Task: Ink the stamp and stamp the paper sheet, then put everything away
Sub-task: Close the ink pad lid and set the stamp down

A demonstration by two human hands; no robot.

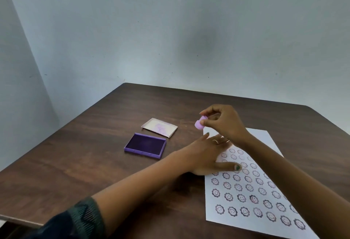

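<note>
Open ink pad (145, 145) as landmark, resting on the dark wooden table (75, 153); its violet surface is exposed, and its detached lid (160, 129) lies just behind it, inner face up and smeared with ink. To the right of the pad, the left hand (205, 155) lies flat, fingers straight and slightly spread, pressing the near left edge of the paper sheet (251, 187) to the table. Above and right of the pad, the right hand (223, 123) pinches the small lilac stamp (200, 123) between thumb and fingertips, holding it in the air clear of both pad and sheet. Farther right, the sheet carries rows of smiling flower imprints, leaving only its far end blank. Judged step: stamping, nearly complete. The next move probably calls for pressing the stamp squarely onto the pad, then onto the blank far strip.
</note>
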